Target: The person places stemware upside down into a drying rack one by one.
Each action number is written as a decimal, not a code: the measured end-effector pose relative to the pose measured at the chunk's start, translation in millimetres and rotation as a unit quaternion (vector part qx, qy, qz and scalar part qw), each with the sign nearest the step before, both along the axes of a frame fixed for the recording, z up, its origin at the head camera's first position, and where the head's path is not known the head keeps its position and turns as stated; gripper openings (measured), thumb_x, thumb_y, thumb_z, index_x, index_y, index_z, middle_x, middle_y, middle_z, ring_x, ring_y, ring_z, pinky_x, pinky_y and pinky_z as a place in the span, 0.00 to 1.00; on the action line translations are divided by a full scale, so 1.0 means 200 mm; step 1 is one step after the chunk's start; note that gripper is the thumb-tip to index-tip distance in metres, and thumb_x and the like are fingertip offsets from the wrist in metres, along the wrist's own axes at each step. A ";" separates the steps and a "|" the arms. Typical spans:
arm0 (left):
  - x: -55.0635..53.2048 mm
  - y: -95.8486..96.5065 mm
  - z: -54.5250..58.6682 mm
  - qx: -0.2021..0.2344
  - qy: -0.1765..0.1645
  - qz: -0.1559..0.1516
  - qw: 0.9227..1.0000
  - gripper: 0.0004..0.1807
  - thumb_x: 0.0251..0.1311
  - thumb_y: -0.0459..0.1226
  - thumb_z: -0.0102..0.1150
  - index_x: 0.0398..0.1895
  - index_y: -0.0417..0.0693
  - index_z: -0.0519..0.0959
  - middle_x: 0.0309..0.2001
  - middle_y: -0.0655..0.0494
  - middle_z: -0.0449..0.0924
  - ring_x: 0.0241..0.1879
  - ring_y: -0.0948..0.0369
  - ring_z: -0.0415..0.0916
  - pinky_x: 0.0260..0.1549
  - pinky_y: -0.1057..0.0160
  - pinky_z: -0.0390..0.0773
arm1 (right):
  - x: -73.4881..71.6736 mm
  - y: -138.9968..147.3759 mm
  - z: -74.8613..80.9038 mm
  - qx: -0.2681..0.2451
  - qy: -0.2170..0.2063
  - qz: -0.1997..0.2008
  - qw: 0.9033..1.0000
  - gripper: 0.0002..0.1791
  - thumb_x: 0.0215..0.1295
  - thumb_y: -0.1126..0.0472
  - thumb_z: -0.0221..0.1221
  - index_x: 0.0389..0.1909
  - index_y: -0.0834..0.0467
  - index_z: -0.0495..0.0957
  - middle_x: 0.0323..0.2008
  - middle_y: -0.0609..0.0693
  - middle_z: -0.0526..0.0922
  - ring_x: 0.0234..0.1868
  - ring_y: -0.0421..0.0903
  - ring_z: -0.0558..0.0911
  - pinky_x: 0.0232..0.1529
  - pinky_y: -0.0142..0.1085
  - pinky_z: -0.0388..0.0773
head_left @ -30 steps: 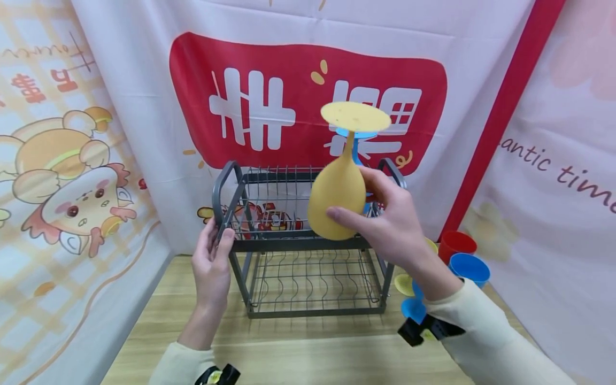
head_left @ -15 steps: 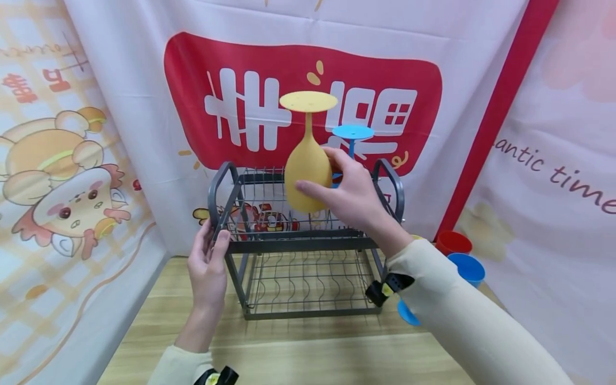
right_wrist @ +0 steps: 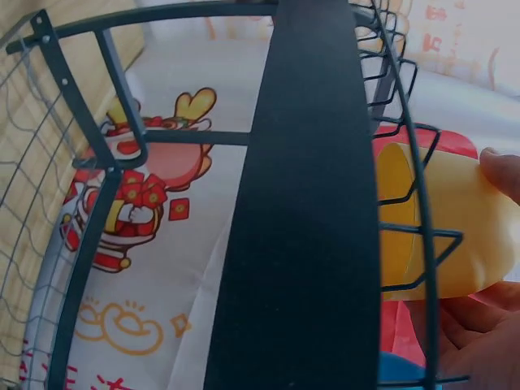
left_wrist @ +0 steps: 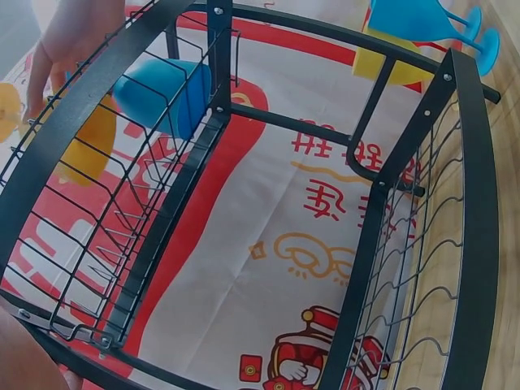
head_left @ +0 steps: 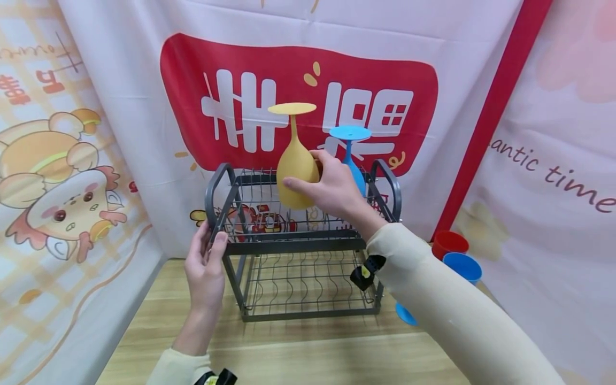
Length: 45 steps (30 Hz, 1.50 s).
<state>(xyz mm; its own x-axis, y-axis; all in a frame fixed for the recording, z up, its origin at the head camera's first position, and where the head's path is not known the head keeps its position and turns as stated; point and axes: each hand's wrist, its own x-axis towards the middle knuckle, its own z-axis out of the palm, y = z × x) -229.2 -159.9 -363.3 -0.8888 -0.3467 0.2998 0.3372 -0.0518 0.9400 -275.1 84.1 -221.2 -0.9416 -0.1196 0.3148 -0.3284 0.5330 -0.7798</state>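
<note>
My right hand (head_left: pixel 334 187) grips a yellow plastic goblet (head_left: pixel 294 166) by its bowl, thumb on the near side. The goblet is upside down, foot up, over the upper tier of a dark metal dish rack (head_left: pixel 293 246). In the right wrist view, the mouth of the yellow goblet (right_wrist: pixel 455 223) is level with the tier's wire prongs; whether it touches the wires I cannot tell. Beside it, a blue goblet (head_left: pixel 355 174) stands inverted at the right end of that tier. My left hand (head_left: pixel 207 272) holds the rack's front left corner, thumb in front.
On the wooden table (head_left: pixel 289 353), right of the rack, stand a red cup (head_left: pixel 449 243) and a blue cup (head_left: pixel 462 266). A blue foot (head_left: pixel 406 314) shows beside my right sleeve. Blue goblets (left_wrist: pixel 414 20) lie there in the left wrist view. Printed cloth (head_left: pixel 298 48) hangs behind.
My right hand has carried the yellow goblet left and further back over the upper tier, uncovering the blue goblet behind. My left hand keeps its place on the rack.
</note>
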 end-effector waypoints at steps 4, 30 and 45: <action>0.00 0.00 0.00 0.000 0.000 0.000 1.000 0.33 0.77 0.48 0.60 0.80 0.56 0.66 0.68 0.53 0.74 0.65 0.64 0.72 0.66 0.76 0.74 | -0.03 -0.01 -0.02 0.009 0.000 -0.013 1.000 0.42 0.65 0.41 0.72 0.74 0.50 0.66 0.61 0.49 0.80 0.58 0.49 0.81 0.53 0.45 0.90; 0.00 -0.01 -0.01 -0.003 -0.006 -0.002 1.000 0.31 0.77 0.46 0.59 0.80 0.59 0.66 0.68 0.54 0.74 0.65 0.63 0.73 0.66 0.76 0.74 | -0.04 -0.07 -0.05 0.101 -0.029 -0.079 0.991 0.44 0.66 0.41 0.71 0.76 0.50 0.63 0.58 0.51 0.82 0.53 0.50 0.83 0.47 0.44 0.92; 0.00 -0.01 0.00 -0.001 -0.003 -0.004 1.000 0.31 0.77 0.47 0.60 0.80 0.58 0.67 0.68 0.53 0.74 0.65 0.62 0.73 0.66 0.76 0.74 | -0.07 -0.06 -0.05 0.087 -0.086 -0.074 0.990 0.44 0.65 0.45 0.74 0.76 0.52 0.64 0.62 0.54 0.80 0.59 0.53 0.80 0.52 0.49 0.91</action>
<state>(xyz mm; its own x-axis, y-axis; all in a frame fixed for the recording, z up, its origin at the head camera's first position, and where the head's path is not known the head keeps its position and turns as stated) -228.3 -161.1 -363.7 -0.8935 -0.3381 0.2956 0.3315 -0.0523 0.9420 -289.0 71.7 -231.8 -0.9908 -0.0147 0.1345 -0.1066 0.6969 -0.7092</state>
